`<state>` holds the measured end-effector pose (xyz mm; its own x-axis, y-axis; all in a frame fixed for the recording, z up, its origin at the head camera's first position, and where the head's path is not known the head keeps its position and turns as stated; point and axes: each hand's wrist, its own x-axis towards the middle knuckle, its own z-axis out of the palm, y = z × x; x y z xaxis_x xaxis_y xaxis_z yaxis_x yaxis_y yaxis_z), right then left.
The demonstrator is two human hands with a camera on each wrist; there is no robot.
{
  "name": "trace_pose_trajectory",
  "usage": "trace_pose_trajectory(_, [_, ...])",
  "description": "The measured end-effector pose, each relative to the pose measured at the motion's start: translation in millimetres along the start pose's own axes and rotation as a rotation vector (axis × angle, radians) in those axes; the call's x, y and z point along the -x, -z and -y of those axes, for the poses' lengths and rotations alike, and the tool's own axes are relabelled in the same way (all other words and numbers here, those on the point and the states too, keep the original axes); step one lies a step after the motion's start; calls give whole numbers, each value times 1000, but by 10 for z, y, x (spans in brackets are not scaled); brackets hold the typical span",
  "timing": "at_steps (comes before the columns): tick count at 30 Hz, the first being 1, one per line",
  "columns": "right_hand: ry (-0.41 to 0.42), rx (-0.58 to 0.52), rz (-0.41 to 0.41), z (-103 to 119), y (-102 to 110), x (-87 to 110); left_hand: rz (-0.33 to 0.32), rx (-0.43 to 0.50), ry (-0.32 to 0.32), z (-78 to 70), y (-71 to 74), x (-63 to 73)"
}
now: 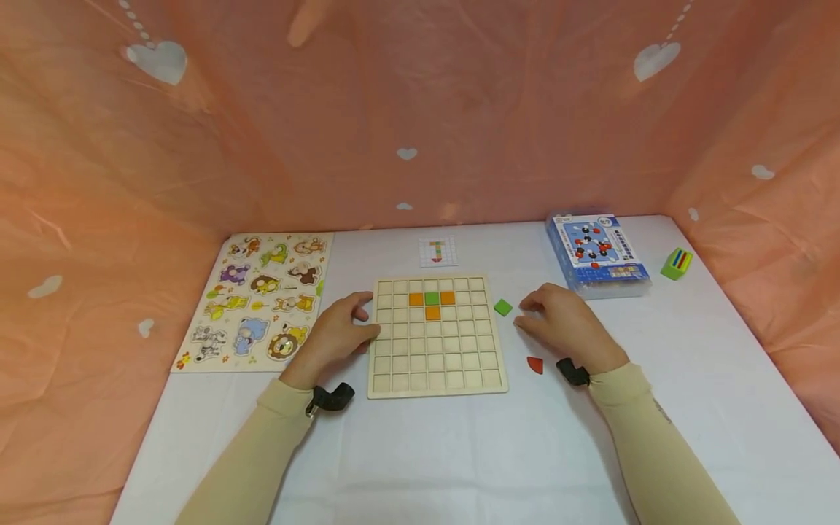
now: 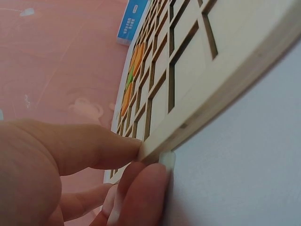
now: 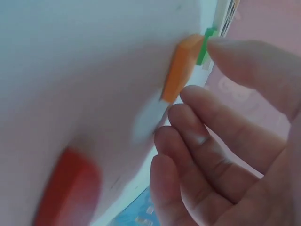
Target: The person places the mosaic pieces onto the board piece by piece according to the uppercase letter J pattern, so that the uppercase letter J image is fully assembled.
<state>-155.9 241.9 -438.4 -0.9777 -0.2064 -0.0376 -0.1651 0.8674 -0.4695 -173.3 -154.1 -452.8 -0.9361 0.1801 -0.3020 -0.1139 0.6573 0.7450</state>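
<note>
- The left hand (image 1: 333,337) is gripping the left edge of the wooden grid board (image 1: 437,394), its thumb pressing on the rim.
- The right hand (image 1: 566,327) is curving right of the board, an orange tile (image 3: 179,70) lying between its thumb and forefinger; I cannot tell whether they are gripping it.
- A green tile (image 1: 503,307) is lying just beside the board, between it and those fingers.
- A red quarter-round (image 1: 535,364) is lying right of the board.
</note>
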Motion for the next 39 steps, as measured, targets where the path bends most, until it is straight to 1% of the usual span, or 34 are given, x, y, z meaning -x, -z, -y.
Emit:
trace_pose_trajectory(8, [-9,18,0,116,-70,-169,-8,-1,8,-1,-9,-15])
trace_pose_trajectory(10, [-10,37,-5,135,-85,-195,-8,-3,0,2,-14,-26])
trace_pose_trajectory(16, [-17,91,-9,161,-67,-221,-14,7,-23,9,-20,-34])
trace_pose_trajectory(20, [-8,90,-20,185,-26,-217,-20,6,-28,5,-13,-29])
trace_pose_trajectory(23, [6,69,-25,247,-34,-245,-23,-1,-26,2,-4,-30])
trace_pose_trajectory(26, [19,51,-24,373,-87,-287,-24,-8,-25,8,5,-36])
trace_pose_trajectory(30, [56,46,-7,605,-196,-342,-19,-2,-23,5,12,-33])
trace_pose_trajectory(34, [129,61,32,821,-303,-376,-15,8,-9,-3,9,-18])
trace_pose_trajectory(37, [184,70,55,930,-371,-369,-16,4,-5,3,-2,-9])
trace_pose_trajectory(39, [205,67,63,977,-413,-352,-18,0,-8,9,-11,-9])
